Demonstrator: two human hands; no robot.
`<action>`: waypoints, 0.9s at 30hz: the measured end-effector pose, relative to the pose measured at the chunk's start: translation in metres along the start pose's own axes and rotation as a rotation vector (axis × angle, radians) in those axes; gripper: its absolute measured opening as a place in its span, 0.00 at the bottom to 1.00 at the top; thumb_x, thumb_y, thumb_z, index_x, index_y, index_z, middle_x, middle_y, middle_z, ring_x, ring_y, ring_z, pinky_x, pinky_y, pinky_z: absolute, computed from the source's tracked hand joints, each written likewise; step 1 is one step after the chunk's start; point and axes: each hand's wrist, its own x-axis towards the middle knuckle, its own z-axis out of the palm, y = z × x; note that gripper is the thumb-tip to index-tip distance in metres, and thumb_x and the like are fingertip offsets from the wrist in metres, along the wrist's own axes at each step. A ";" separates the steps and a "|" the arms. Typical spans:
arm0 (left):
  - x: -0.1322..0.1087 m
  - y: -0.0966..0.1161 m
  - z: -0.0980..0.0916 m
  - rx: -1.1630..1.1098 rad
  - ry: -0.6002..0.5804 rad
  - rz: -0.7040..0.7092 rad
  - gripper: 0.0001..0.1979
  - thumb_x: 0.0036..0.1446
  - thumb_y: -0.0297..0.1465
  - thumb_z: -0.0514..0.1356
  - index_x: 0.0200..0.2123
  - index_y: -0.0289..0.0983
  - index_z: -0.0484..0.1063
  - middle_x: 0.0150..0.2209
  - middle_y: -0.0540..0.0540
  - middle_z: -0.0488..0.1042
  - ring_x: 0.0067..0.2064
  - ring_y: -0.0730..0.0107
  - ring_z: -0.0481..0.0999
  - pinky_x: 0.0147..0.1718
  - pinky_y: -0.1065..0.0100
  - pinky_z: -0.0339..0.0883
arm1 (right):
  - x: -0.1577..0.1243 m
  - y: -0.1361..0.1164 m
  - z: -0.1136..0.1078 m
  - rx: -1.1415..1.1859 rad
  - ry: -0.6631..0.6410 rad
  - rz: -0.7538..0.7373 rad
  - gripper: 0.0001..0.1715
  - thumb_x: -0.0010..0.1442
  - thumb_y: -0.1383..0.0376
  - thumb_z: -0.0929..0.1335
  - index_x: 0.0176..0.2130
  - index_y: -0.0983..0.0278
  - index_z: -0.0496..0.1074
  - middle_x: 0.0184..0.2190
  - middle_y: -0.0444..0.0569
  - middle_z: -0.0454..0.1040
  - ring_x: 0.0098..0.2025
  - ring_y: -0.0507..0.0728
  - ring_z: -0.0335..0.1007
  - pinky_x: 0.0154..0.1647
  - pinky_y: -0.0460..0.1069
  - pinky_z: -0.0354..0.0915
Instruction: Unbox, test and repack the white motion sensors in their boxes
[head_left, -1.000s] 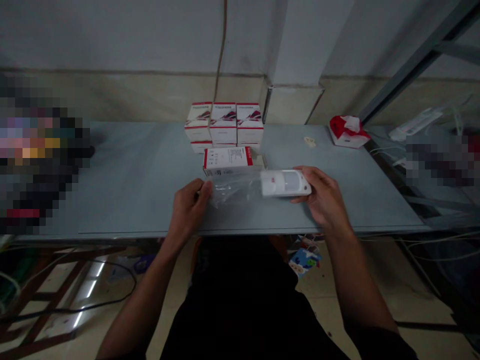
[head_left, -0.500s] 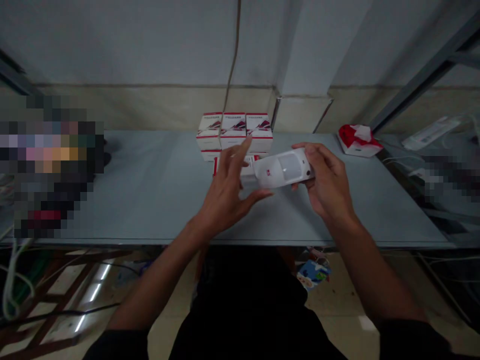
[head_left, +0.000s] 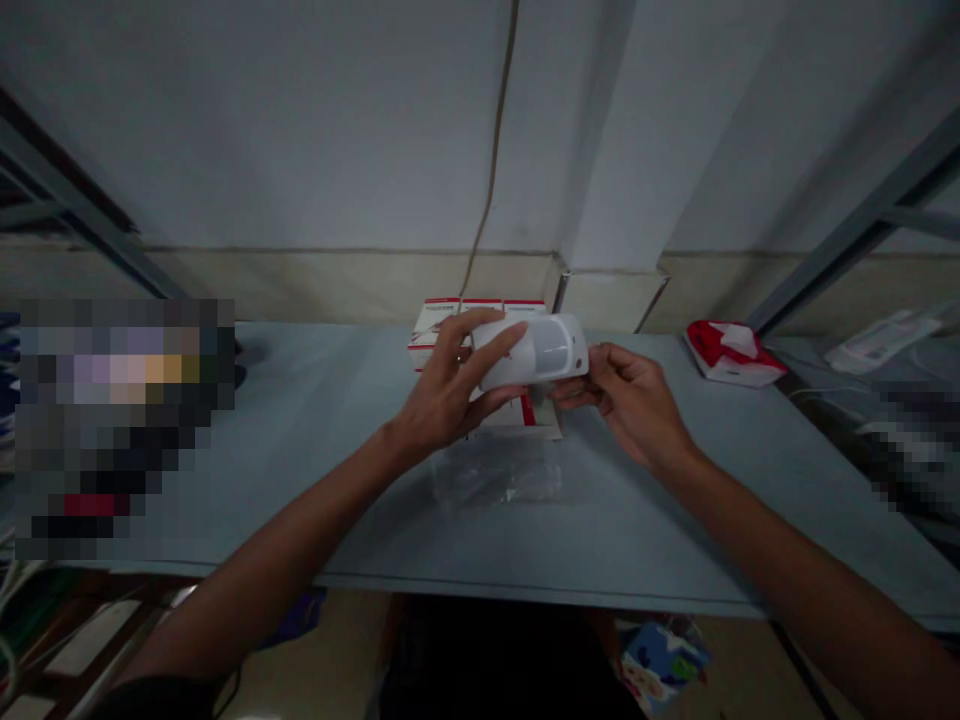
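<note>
A white plastic motion sensor (head_left: pixel 517 355), held up off the table, tilts slightly; its pale domed lens (head_left: pixel 553 345) faces upward.

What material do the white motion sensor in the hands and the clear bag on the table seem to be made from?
The white motion sensor looks like moulded plastic with a smooth, lightly glossy finish; its lens window seems frosted plastic, though the dim light leaves this open. The clear bag seems thin plastic film: it is see-through and crinkled, with small highlights.

A plastic bag (head_left: pixel 496 472) lies on the table (head_left: pixel 637 540) in front of the product boxes (head_left: pixel 442 325), a tissue box (head_left: pixel 733 353) sits to their right, and the wall (head_left: pixel 300 150) stands behind them.
</note>
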 end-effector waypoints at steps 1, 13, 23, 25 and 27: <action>-0.006 -0.003 0.000 0.020 -0.009 0.017 0.30 0.73 0.46 0.55 0.73 0.44 0.56 0.62 0.34 0.67 0.63 0.52 0.71 0.53 0.54 0.78 | -0.002 0.000 0.000 -0.067 0.005 -0.053 0.24 0.59 0.45 0.77 0.30 0.62 0.77 0.23 0.46 0.79 0.23 0.53 0.77 0.24 0.47 0.76; -0.033 -0.078 -0.043 0.183 0.094 0.005 0.40 0.57 0.69 0.54 0.54 0.43 0.75 0.57 0.35 0.72 0.60 0.43 0.75 0.60 0.44 0.70 | 0.045 -0.054 -0.115 -0.242 0.680 -0.746 0.23 0.66 0.74 0.69 0.21 0.61 0.69 0.17 0.42 0.67 0.17 0.50 0.65 0.18 0.46 0.59; -0.018 -0.027 -0.021 -0.107 0.225 -0.208 0.24 0.72 0.52 0.52 0.61 0.46 0.70 0.56 0.40 0.76 0.57 0.55 0.77 0.56 0.52 0.74 | 0.043 -0.015 -0.107 -0.198 0.734 -0.670 0.19 0.73 0.63 0.61 0.29 0.58 0.64 0.16 0.39 0.68 0.11 0.49 0.60 0.11 0.43 0.49; -0.013 -0.019 -0.019 -0.187 0.225 -0.304 0.23 0.72 0.52 0.53 0.57 0.45 0.73 0.53 0.42 0.79 0.54 0.57 0.78 0.54 0.53 0.75 | 0.043 -0.014 -0.106 -0.204 0.726 -0.680 0.18 0.73 0.63 0.59 0.30 0.57 0.62 0.16 0.38 0.68 0.12 0.49 0.60 0.11 0.43 0.49; -0.011 -0.015 -0.017 -0.200 0.231 -0.394 0.26 0.71 0.56 0.52 0.53 0.43 0.75 0.50 0.42 0.80 0.54 0.57 0.79 0.54 0.53 0.75 | 0.042 -0.014 -0.106 -0.208 0.709 -0.729 0.17 0.73 0.61 0.59 0.30 0.57 0.62 0.17 0.38 0.68 0.12 0.50 0.60 0.11 0.44 0.50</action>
